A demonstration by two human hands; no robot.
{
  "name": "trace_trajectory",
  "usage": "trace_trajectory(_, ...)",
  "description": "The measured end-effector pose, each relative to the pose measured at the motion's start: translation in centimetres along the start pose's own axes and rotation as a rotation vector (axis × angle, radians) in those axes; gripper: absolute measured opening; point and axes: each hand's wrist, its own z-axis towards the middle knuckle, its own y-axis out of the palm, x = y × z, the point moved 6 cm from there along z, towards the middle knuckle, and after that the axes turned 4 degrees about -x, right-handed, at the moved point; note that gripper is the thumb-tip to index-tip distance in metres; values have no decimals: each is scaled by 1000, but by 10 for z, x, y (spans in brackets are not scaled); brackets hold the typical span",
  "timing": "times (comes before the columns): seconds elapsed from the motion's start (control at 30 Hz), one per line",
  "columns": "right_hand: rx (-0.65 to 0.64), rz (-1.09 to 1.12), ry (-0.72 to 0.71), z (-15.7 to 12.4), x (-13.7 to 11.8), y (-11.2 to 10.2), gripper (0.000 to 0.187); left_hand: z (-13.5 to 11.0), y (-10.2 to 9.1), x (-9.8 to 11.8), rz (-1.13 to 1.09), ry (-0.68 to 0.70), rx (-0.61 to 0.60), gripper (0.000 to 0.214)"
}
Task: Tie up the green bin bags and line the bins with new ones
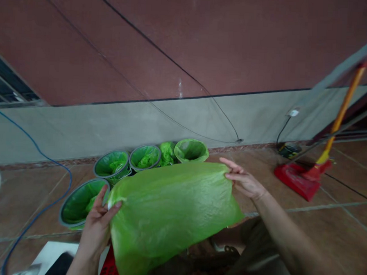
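A green plastic bag (173, 215) is stretched wide between my two hands, hanging down in front of my legs. My left hand (101, 215) pinches its upper left corner, thumb in front. At the upper right corner, my right hand (243, 179) grips the edge with thumb and fingers, the index finger pointing outward. Beyond the bag stand several bins: one bin (67, 207) close to my left hand, another bin (99, 172) behind it, a third bin (132, 161) further right. Green bags line them. A lined bin (191, 150) with its bag folded over the rim stands at the right end.
Crumpled green plastic (167, 151) sits between two bins by the wall (234, 115). On the right are a red dustpan (298, 180) and a yellow-orange handle (345, 105). A blue hose (49, 206) crosses the tiled floor at left. A white box (52, 253) lies near my left forearm.
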Motion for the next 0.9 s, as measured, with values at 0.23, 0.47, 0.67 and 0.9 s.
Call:
trace_trajectory(0.23, -49, -516, -54, 4, -19, -8, 58, 6, 3, 27, 352, 114, -204, 89)
trace_trajectory(0.47, 96, -1397, -188, -6, -28, 2, 32, 15, 10, 38, 1144, 525, -110, 44)
trace_trajectory(0.67, 117, -1140, -345, -22, -40, -1, 12, 11, 7, 50, 1128, 662, 70, 27)
trace_trajectory(0.9, 302, -326, -206, -25, -22, -13, 28, 8, 15, 43, 392, 403, 25, 33)
